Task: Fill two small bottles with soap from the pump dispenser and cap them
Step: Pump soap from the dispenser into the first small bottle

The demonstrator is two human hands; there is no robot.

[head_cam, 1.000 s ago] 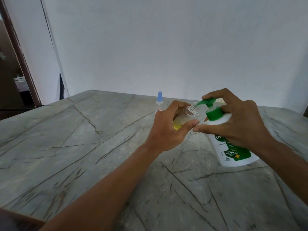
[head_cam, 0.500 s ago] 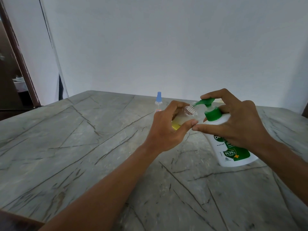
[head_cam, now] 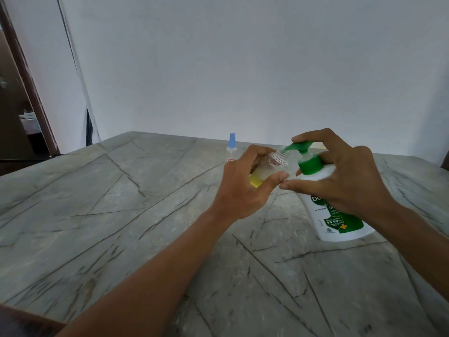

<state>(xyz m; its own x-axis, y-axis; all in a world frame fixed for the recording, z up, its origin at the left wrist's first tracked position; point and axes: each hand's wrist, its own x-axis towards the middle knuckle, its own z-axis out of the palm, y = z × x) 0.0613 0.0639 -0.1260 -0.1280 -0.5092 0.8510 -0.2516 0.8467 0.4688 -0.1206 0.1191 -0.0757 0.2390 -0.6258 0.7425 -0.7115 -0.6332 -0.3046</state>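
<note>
Grey veined stone table, bare white wall behind, dark door frame at 10 o'clock. The left hand grips a tilted small bottle (yellowish liquid low inside), mouth at the nozzle. The right hand curls round the pump dispenser at its 3 o'clock, forefinger atop the pump. A blue-capped bottle stands at 12 o'clock.

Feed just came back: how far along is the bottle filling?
Done: a blue-capped bottle stands on the table behind the hands; its fill level is unclear. In hand: the left hand holds an uncapped clear bottle tilted, mouth at the green nozzle, some yellow soap inside; the right hand grips the pump dispenser, forefinger on its head. Left: finish filling, then cap it.
</note>
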